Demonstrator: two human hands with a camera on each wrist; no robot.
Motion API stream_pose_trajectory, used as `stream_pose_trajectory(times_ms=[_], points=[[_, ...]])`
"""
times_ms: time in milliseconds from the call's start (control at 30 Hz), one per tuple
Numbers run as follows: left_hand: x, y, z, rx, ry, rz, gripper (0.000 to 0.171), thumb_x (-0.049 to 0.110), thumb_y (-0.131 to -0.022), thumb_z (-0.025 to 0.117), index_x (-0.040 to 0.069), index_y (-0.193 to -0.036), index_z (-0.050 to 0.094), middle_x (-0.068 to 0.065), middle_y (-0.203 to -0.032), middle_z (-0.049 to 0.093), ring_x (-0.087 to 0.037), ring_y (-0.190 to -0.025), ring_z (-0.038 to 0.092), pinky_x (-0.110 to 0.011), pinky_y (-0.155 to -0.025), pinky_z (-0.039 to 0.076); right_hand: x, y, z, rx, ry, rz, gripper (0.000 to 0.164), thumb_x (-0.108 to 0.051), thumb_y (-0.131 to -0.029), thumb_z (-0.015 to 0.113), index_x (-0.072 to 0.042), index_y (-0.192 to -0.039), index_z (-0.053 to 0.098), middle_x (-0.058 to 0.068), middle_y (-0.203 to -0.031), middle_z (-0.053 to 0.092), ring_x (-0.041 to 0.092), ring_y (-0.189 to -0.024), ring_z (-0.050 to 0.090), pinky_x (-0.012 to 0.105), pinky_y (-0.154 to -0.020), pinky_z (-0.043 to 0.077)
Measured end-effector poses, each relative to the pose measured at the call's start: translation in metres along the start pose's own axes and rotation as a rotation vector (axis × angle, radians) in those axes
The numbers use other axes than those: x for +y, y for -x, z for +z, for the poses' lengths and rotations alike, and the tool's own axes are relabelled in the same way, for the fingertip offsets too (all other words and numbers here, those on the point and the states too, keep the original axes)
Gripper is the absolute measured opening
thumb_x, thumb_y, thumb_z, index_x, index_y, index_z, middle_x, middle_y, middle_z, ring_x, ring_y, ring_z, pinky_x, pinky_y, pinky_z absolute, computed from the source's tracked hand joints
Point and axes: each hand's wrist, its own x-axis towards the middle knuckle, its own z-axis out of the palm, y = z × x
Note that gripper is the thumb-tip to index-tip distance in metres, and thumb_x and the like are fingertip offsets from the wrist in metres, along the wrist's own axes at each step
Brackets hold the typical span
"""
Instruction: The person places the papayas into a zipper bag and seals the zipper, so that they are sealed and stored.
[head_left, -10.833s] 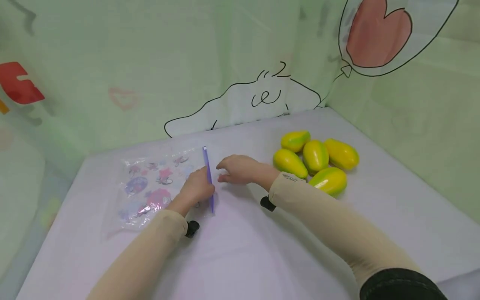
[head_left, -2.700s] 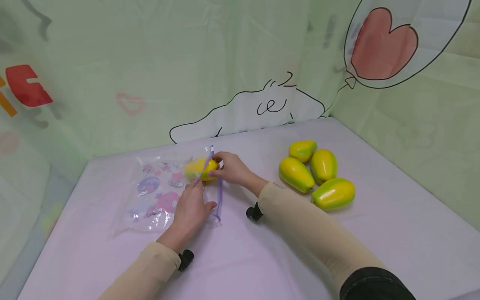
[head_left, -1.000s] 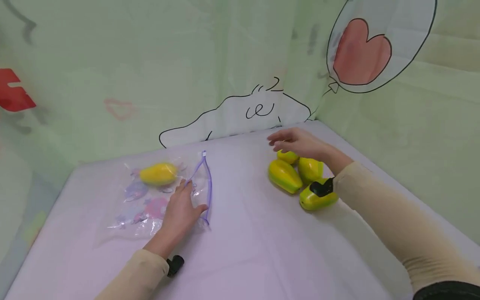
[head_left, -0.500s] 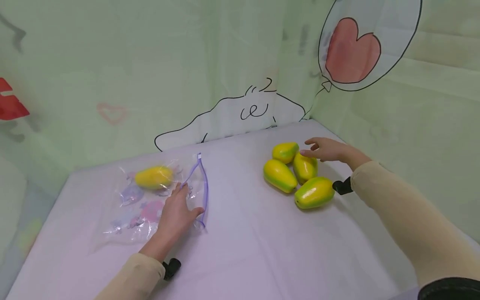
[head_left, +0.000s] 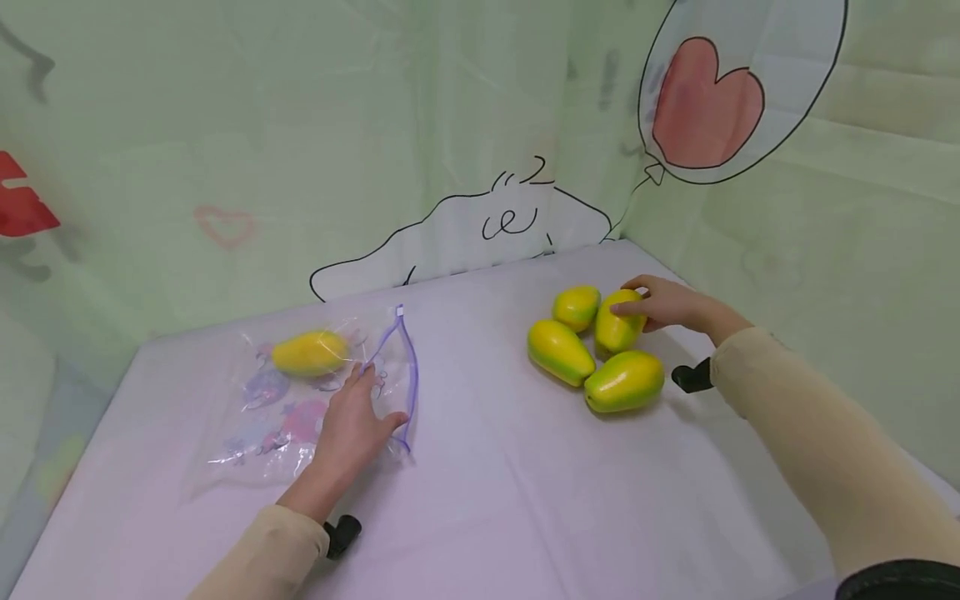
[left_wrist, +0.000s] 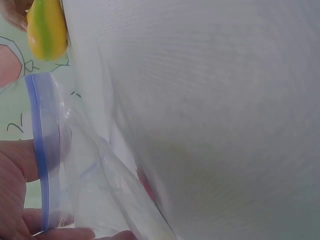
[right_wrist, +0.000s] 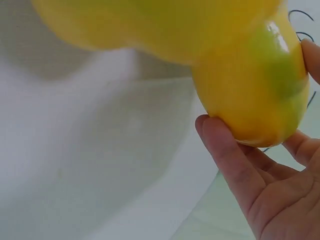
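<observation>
In the head view my left hand (head_left: 350,429) lies at the mouth of a clear printed zip bag (head_left: 288,425), thumb spread away from the fingers. The purple zip strips (head_left: 412,379) stand apart there; the left wrist view shows the thumb behind a strip (left_wrist: 39,125). Inside the bag lies a yellow papaya (head_left: 310,353). My right hand (head_left: 671,305) grips another yellow-green papaya (head_left: 618,323) between thumb and fingers, seen close in the right wrist view (right_wrist: 255,90). Beside it sit a rear papaya (head_left: 577,307), a left one (head_left: 559,352) and a front one (head_left: 625,382).
A white cloth covers the table (head_left: 480,500). Pale green curtains (head_left: 300,125) with printed drawings rise behind and at the right. Bare cloth lies between the bag and the papayas. Dark wrist cameras (head_left: 342,536) sit under both sleeves.
Earlier, my right hand put a papaya into the bag and let go. It then moved right over the group and has now closed on another papaya. My left hand stays at the bag's mouth.
</observation>
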Motion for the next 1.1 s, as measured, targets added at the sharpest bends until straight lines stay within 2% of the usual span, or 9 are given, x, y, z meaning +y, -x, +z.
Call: stream_pose_trajectory(times_ms=[167, 333, 433, 567, 700, 900, 1100], points=[[-0.001, 0.001, -0.001, 0.012, -0.004, 0.014, 0.084, 0.018, -0.085, 0.082, -0.011, -0.151, 0.039, -0.031, -0.16, 0.033, -0.052, -0.144, 0.04, -0.061, -0.116, 0.038, 0.002, 0.007, -0.009, 0.032, -0.041, -0.008, 0.083, -0.046, -0.103, 0.057, 0.007, -0.155, 0.019, 0.035, -0.149, 0.037, 0.041, -0.12, 0.056, 0.054, -0.106, 0.053], [-0.001, 0.001, -0.001, 0.016, -0.005, 0.018, 0.084, 0.019, -0.085, 0.082, -0.011, -0.151, 0.039, -0.032, -0.16, 0.033, -0.052, -0.144, 0.04, -0.061, -0.116, 0.038, -0.001, 0.015, -0.015, 0.074, -0.138, -0.03, 0.082, -0.041, -0.105, 0.053, 0.004, -0.159, 0.01, 0.035, -0.155, 0.027, 0.045, -0.131, 0.047, 0.06, -0.112, 0.045], [-0.002, 0.001, -0.001, 0.014, -0.004, 0.011, 0.085, 0.019, -0.085, 0.082, -0.011, -0.151, 0.038, -0.031, -0.161, 0.033, -0.051, -0.145, 0.039, -0.061, -0.117, 0.038, -0.005, 0.019, -0.016, 0.102, -0.156, -0.06, 0.082, -0.04, -0.106, 0.052, 0.0, -0.161, 0.008, 0.034, -0.157, 0.024, 0.045, -0.133, 0.044, 0.062, -0.114, 0.043], [-0.003, 0.0, 0.0, 0.014, 0.001, 0.009, 0.087, 0.02, -0.084, 0.083, -0.01, -0.152, 0.038, -0.03, -0.161, 0.032, -0.05, -0.145, 0.038, -0.06, -0.118, 0.037, -0.016, 0.024, -0.018, 0.161, -0.147, -0.1, 0.081, -0.043, -0.105, 0.052, -0.004, -0.163, 0.011, 0.031, -0.156, 0.027, 0.041, -0.129, 0.047, 0.062, -0.115, 0.041], [-0.003, 0.0, -0.001, 0.004, 0.001, 0.01, 0.091, 0.021, -0.082, 0.085, -0.01, -0.153, 0.036, -0.029, -0.163, 0.031, -0.05, -0.146, 0.037, -0.06, -0.118, 0.036, -0.037, 0.029, -0.018, 0.213, -0.162, -0.131, 0.082, -0.047, -0.103, 0.055, -0.009, -0.164, 0.016, 0.026, -0.156, 0.03, 0.037, -0.128, 0.05, 0.061, -0.117, 0.04], [-0.002, 0.001, -0.002, 0.0, 0.004, 0.008, 0.094, 0.022, -0.081, 0.087, -0.01, -0.153, 0.036, -0.029, -0.163, 0.03, -0.05, -0.147, 0.036, -0.061, -0.117, 0.037, -0.071, 0.027, 0.001, 0.218, -0.22, -0.189, 0.08, -0.048, -0.1, 0.061, -0.012, -0.16, 0.024, 0.02, -0.155, 0.037, 0.034, -0.129, 0.051, 0.058, -0.118, 0.04], [-0.002, 0.002, -0.001, 0.024, 0.061, -0.015, 0.095, 0.021, -0.08, 0.087, -0.01, -0.153, 0.035, -0.029, -0.161, 0.034, -0.049, -0.145, 0.039, -0.057, -0.119, 0.037, -0.105, 0.014, 0.041, 0.203, -0.222, -0.191, 0.077, -0.047, -0.096, 0.068, -0.012, -0.155, 0.032, 0.019, -0.151, 0.044, 0.036, -0.13, 0.049, 0.057, -0.114, 0.043]])
